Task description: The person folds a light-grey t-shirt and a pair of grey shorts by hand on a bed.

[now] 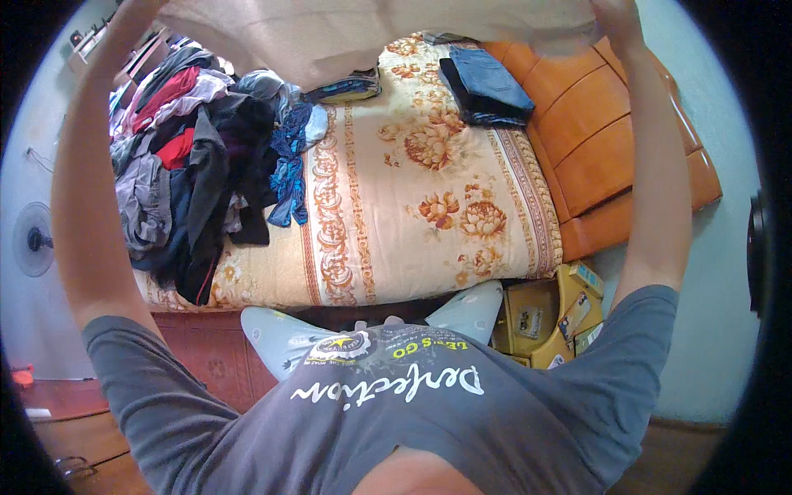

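Note:
Both my arms are raised, and a beige cloth (330, 37) is stretched between them across the top of the view. Its upper part is cut off, so I cannot tell what kind of garment or fabric it is. My left hand (148, 7) grips one side at the upper left, mostly beyond the edge of the view. At the upper right, my right hand (617, 18) is closed on the other side, fingers partly hidden. Below the cloth, a floral bedsheet (388, 247) covers the bed, with a small folded stack of clothes (351, 87) partly behind the cloth.
A heap of loose clothes (206, 157) covers the bed's left side. Folded jeans (487, 82) lie near the orange padded headboard (594, 140). A yellow bedside cabinet (544, 318) stands at the near right, holding small items. A fan (35, 239) is at far left.

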`<state>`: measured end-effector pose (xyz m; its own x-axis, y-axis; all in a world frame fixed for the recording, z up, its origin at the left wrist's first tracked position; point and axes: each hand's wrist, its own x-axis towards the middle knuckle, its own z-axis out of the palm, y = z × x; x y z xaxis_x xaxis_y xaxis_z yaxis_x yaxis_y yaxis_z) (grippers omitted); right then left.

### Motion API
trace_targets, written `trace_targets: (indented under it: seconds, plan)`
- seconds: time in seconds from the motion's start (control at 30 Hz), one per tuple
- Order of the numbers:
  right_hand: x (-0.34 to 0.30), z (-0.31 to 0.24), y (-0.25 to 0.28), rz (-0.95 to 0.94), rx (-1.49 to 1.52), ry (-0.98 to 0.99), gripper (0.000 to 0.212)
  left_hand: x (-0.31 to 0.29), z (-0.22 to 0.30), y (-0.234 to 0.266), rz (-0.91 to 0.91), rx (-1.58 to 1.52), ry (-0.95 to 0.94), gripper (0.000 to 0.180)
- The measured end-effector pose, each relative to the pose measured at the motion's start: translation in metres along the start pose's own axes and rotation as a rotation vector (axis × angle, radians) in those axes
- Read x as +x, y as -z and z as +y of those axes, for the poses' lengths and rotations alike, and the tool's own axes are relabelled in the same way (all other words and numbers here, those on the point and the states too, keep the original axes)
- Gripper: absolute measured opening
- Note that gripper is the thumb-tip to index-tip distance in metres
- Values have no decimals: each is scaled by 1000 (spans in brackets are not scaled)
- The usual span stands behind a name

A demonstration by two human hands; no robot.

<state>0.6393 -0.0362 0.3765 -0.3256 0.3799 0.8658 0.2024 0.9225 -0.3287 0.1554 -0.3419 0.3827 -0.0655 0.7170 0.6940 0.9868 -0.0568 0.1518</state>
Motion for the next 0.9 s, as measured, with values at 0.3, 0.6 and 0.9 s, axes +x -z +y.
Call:
trace_targets:
  seconds: [0.3,0.6,0.9]
  plan:
    - [-240,42,-2,-571,-255,305,4,-231,138,-126,-465,-227,255,13]
    - [-465,15,-25,-806,-42,-209,18,-450,209,-244,-487,-49,575,13]
    - [-380,-44,46,-425,250,-612,11,-345,253,-119,302,-768,934,8]
